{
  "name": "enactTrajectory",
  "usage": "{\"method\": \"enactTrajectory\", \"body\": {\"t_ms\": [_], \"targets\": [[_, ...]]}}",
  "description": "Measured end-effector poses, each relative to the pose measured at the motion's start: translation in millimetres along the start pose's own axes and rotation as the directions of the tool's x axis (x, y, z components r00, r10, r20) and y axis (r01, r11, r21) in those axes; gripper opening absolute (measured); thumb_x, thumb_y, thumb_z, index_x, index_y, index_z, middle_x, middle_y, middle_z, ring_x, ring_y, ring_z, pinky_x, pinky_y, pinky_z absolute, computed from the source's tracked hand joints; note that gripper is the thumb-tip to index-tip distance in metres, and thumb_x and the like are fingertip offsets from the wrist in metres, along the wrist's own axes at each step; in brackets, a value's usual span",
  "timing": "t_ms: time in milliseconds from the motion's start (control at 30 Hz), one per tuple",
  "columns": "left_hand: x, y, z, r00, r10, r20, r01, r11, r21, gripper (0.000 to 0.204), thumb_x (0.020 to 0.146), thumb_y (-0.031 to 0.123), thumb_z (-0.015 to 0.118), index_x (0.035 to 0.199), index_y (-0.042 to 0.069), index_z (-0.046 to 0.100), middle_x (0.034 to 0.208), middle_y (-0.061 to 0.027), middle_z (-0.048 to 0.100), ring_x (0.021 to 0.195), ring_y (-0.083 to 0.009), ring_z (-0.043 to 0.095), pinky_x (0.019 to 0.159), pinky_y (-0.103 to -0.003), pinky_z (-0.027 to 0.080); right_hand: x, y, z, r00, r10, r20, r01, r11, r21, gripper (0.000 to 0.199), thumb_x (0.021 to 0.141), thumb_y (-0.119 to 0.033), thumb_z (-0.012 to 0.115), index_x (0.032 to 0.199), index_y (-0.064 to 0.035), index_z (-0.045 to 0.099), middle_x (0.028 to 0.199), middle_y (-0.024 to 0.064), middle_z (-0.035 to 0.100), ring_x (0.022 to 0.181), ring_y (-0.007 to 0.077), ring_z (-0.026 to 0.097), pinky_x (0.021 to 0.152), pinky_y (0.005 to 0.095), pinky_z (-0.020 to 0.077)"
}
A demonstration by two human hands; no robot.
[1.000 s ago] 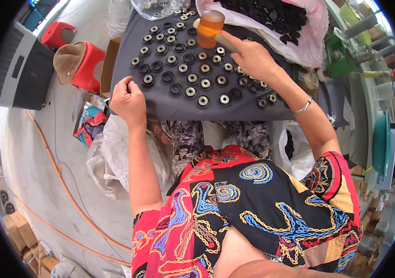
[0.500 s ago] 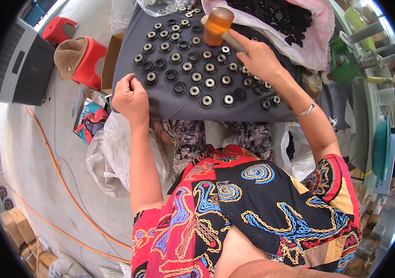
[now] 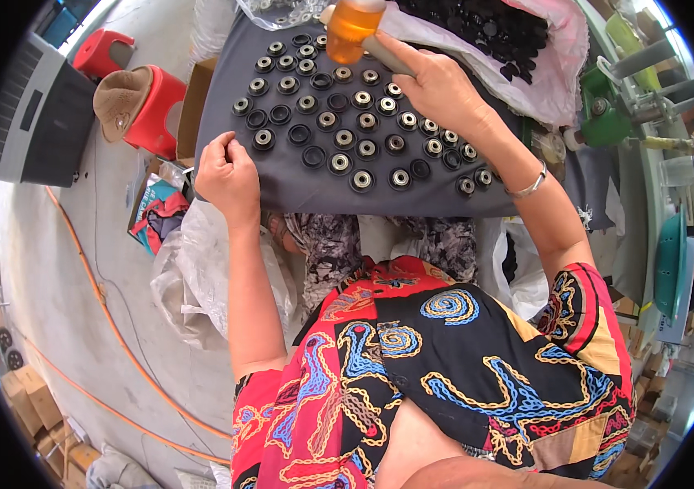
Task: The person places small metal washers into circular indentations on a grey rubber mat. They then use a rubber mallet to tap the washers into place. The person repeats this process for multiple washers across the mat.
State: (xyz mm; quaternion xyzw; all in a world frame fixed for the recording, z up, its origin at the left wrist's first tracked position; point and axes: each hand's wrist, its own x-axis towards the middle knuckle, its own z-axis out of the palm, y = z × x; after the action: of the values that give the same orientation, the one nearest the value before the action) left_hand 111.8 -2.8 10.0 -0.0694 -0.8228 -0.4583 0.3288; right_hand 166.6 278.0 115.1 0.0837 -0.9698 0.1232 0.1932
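Observation:
My right hand (image 3: 443, 94) is closed around the handle of a mallet with an amber, see-through head (image 3: 353, 34), raised over the far part of the table. Below it, metal bearings seated in black round housings (image 3: 362, 180) lie spread in loose rows on the dark cloth-covered table (image 3: 298, 194). Among them are several black rings (image 3: 313, 156) with no metal centre showing. At the table's left edge, my left hand (image 3: 229, 175) is closed with fingers curled; whether anything is inside is hidden. The nearest bearing (image 3: 264, 139) sits just to its right.
A pink-white sack of black parts (image 3: 493, 41) lies at the back right, a clear bag of bearings (image 3: 282, 12) at the back left. Red stools (image 3: 151, 114), one bearing a hat, stand left. Green machinery (image 3: 599, 106) is at right. An orange hose (image 3: 102, 301) crosses the floor.
My right hand has moved left and farther back with the mallet, uncovering some bearings near the table's middle right. My left hand has hardly moved.

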Motion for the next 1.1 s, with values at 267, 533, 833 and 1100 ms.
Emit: {"method": "enactTrajectory", "body": {"t_ms": [267, 533, 833, 1100], "targets": [[-1.1, 4.0, -2.9, 1.0, -0.019, 0.011, 0.02, 1.0, -0.023, 0.01, 0.078, 0.001, 0.061, 0.084, 0.003, 0.068, 0.077, -0.01, 0.066, 0.066, -0.0229, 0.063, 0.061, -0.032, 0.049, 5.2, 10.2, -2.7, 1.0, 0.02, -0.015, -0.019, 0.999, 0.038, 0.053, 0.082, -0.01, 0.056, 0.134, -0.0181, 0.043, 0.096, 0.0227, 0.064, 0.09, 0.0389, 0.062, 0.077, 0.0482, 0.0491], [-1.5, 4.2, -5.6, 0.999, -0.023, 0.039, 0.024, 1.0, -0.007, 0.01, 0.081, 0.003, 0.061, 0.087, 0.002, 0.069, 0.079, -0.0095, 0.068, 0.068, -0.0184, 0.064, 0.064, -0.029, 0.049, 9.7, 20.9, 1.7, 0.952, 0.27, 0.145, -0.261, 0.962, -0.075, 0.056, 0.082, -0.007, 0.054, 0.136, -0.0178, 0.042, 0.101, 0.0224, 0.064, 0.096, 0.0401, 0.06, 0.085, 0.048, 0.0468], [-0.3, 0.0, -1.4, 1.0, -0.008, 0.013, 0.008, 1.0, -0.007, 0.009, 0.078, 0.0, 0.06, 0.084, 0.002, 0.067, 0.077, -0.0097, 0.066, 0.065, -0.0224, 0.063, 0.061, -0.031, 0.049, 15.3, 19.7, 1.2, 0.959, 0.247, 0.142, -0.231, 0.965, -0.122, 0.058, 0.083, -0.009, 0.056, 0.138, -0.0195, 0.04, 0.099, 0.0225, 0.064, 0.094, 0.0398, 0.061, 0.082, 0.0481, 0.0482], [-3.7, 1.5, -2.1, 1.0, 0.01, 0.008, -0.01, 1.0, -0.007, 0.01, 0.078, 0.0, 0.059, 0.084, 0.002, 0.067, 0.078, -0.01, 0.066, 0.066, -0.0239, 0.063, 0.062, -0.033, 0.05, 16.8, 24.9, -8.1, 0.956, 0.256, 0.141, -0.256, 0.966, -0.017, 0.057, 0.082, -0.011, 0.057, 0.137, -0.0196, 0.042, 0.104, 0.0225, 0.063, 0.098, 0.0399, 0.06, 0.085, 0.0469, 0.0473]]}}
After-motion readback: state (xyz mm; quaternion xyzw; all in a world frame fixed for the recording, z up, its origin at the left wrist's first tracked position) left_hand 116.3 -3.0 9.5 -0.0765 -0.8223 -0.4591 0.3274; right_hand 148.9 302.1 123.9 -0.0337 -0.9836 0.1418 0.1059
